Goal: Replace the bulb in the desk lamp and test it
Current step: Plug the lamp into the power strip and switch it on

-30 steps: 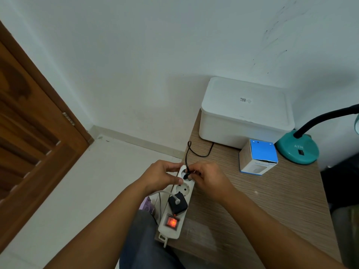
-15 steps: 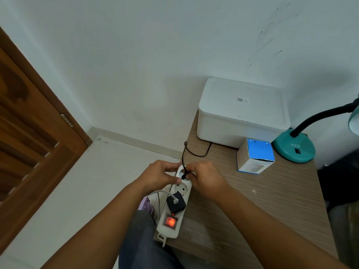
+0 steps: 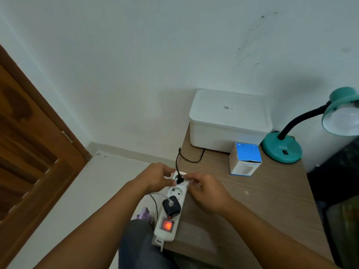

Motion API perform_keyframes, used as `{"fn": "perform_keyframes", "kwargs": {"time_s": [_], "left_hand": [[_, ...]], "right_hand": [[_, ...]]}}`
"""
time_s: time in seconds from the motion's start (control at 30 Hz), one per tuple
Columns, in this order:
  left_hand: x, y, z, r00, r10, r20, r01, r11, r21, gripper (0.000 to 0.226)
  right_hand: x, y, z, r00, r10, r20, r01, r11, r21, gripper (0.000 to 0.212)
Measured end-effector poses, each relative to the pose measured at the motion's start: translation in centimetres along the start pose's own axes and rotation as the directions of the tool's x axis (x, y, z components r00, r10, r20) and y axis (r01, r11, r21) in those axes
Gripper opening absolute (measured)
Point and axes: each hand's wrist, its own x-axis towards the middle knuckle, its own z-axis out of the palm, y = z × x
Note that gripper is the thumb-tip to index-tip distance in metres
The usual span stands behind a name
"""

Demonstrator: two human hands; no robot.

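At lower centre, left hand point(image 3: 155, 178) grips strip point(image 3: 171, 208) to steady it; right hand point(image 3: 206, 191), fingers curled, pinches nothing beside seated plug point(image 3: 179, 180).

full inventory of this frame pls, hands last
Power strip: 1, white, table's left edge, switch lit red.
Lamp plug: 1, black, in the strip's far socket.
Cord: 1, black, from the plug toward the white box.
Adapter: 1, black, in the strip's near socket.
Lamp: 1, teal, table's far right.
Bulb box: 1, blue-white, beside the lamp base.
White box: 1, against the wall.
Table: 1, wood-grain.
Door: 1, brown, left.
Left hand: holds the strip's far end.
Right hand: fingers at the plug.
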Motion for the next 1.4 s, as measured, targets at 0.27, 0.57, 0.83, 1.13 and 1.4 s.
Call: {"fn": "perform_keyframes", "kwargs": {"time_s": [0.27,0.57,0.83,1.13,1.4], "left_hand": [[-1.5,4.6,-3.0,0.987,0.046,-0.154,-0.043,0.999,0.021,0.048],[-2.1,14.0,4.1,0.969,0.248,0.000,-0.247,0.968,-0.037,0.040],[2.1,19.4,15.3,0.946,0.304,0.116,-0.289,0.949,-0.127,0.041],[8.1,24.2,21.2,0.916,0.383,-0.119,-0.381,0.924,0.045,0.060],[14.3,26.2,23.0,0.864,0.439,-0.247,-0.393,0.894,0.214,0.082]], "right_hand": [[-5.7,4.4,-3.7,0.984,0.102,-0.148,-0.095,0.994,0.053,0.027],[-11.3,12.4,-8.3,0.891,0.310,-0.330,-0.285,0.950,0.125,0.024],[-13.6,18.4,-12.5,0.797,0.384,-0.467,-0.353,0.922,0.157,0.041],[-11.2,24.5,-14.3,0.807,0.337,-0.484,-0.331,0.938,0.101,0.044],[-7.0,26.9,-16.5,0.826,0.252,-0.504,-0.308,0.951,-0.028,0.063]]}}
